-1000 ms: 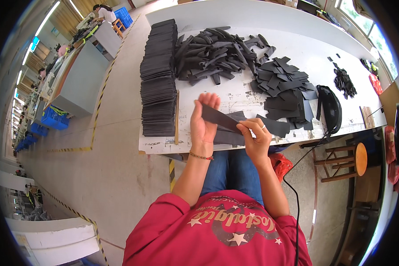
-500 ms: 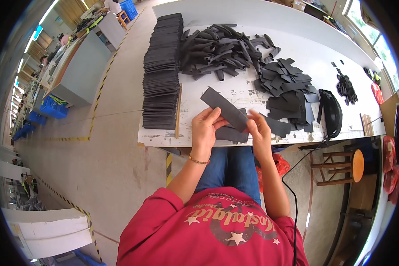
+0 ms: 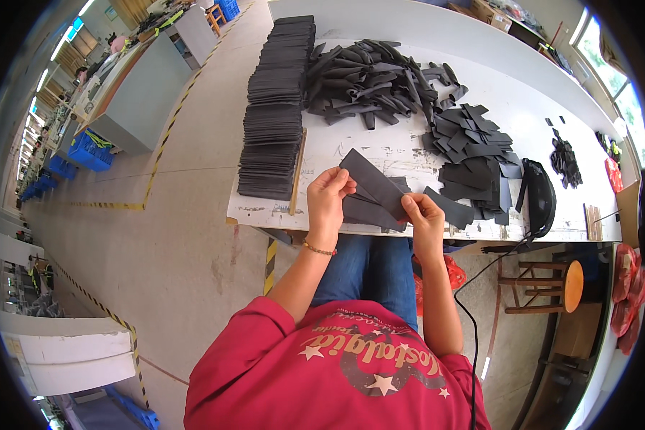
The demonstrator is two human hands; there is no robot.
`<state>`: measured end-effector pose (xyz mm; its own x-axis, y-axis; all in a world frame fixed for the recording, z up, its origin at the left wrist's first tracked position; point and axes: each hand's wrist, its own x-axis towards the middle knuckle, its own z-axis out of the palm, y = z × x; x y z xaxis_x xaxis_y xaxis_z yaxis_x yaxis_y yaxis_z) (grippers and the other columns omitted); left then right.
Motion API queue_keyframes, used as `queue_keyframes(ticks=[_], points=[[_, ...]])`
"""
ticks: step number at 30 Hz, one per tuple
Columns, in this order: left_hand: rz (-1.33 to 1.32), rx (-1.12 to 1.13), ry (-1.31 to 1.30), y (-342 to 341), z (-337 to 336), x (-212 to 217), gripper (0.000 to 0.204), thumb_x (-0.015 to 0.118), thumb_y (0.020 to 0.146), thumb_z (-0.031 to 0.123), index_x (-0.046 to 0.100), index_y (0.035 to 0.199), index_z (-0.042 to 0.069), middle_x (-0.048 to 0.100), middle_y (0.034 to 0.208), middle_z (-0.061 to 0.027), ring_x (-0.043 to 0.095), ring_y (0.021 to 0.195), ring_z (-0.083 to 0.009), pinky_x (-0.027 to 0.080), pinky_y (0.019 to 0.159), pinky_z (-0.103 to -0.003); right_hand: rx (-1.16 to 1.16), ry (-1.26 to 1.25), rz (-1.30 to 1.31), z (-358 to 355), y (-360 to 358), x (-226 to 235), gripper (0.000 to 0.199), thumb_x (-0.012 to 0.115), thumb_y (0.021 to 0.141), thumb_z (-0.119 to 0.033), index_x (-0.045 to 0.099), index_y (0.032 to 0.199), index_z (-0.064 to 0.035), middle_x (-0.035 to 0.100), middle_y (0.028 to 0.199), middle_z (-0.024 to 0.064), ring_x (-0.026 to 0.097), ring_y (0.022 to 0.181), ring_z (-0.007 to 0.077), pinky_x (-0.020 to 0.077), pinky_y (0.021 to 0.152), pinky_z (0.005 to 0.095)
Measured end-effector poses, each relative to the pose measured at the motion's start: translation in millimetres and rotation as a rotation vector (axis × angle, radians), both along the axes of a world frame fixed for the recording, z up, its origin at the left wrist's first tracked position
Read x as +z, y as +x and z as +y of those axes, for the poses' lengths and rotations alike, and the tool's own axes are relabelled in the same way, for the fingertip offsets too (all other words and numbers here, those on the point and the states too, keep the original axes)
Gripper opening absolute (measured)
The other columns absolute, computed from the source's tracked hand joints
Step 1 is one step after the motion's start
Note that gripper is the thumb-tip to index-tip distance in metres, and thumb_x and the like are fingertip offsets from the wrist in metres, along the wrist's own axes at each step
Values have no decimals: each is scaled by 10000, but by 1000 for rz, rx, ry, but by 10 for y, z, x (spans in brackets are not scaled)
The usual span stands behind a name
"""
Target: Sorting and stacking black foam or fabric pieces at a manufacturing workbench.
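Note:
A flat black fabric strip (image 3: 371, 183) is stretched at a slant between my two hands, over the near edge of the white table. My left hand (image 3: 327, 204) pinches its upper left end between thumb and fingers. At the lower right end, my right hand (image 3: 426, 223) grips the strip the same way. Beneath it lie more dark strips (image 3: 365, 213), partly covered by the held one. Just right of my right hand, another loose strip (image 3: 451, 208) rests on the table.
A tall row of stacked black pieces (image 3: 274, 107) lines the table's left side, beside a wooden stick (image 3: 298, 170). Behind are rolled black pieces (image 3: 369, 79); to the right, flat black pieces (image 3: 473, 143) and a black pouch (image 3: 539, 198). A cable (image 3: 473, 308) hangs near a stool (image 3: 572, 285).
My left hand has shifted toward the strip's upper left end. My right hand, blurred before, now pinches the lower right end. The whole view has shifted slightly.

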<state>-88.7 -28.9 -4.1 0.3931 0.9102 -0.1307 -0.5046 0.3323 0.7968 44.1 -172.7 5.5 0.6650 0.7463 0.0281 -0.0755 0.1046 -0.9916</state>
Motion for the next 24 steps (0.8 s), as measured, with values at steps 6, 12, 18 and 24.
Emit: queue_keyframes(ticks=[6,12,18,24], points=[[-35,-117,-96,14,15,-32,141,685,905,135,658,877,-1,635,756,-49,611,679,-126,518,646,-268,-25,-9,-3,14,14,21,172,663,929,-154,677,920,17,622,776,6,546,677,71,469,611,229],[-12,-138,37,-40,66,4,164,700,899,169,664,829,25,643,777,-33,615,693,-124,534,625,-284,-14,-15,-45,40,-27,17,150,668,921,-132,677,910,17,616,742,-1,523,631,63,438,567,217],[-142,-171,-153,-35,55,33,130,726,875,142,663,861,29,660,797,-31,632,709,-141,542,618,-268,-87,-31,-57,59,-101,63,161,689,911,-146,681,913,14,613,718,0,510,571,59,413,517,208],[-26,-91,-246,-37,45,-78,146,779,819,109,662,856,30,645,764,-28,633,689,-142,576,630,-286,54,-48,160,-26,45,-5,281,595,979,-241,682,934,22,633,759,17,551,655,72,474,599,228]])
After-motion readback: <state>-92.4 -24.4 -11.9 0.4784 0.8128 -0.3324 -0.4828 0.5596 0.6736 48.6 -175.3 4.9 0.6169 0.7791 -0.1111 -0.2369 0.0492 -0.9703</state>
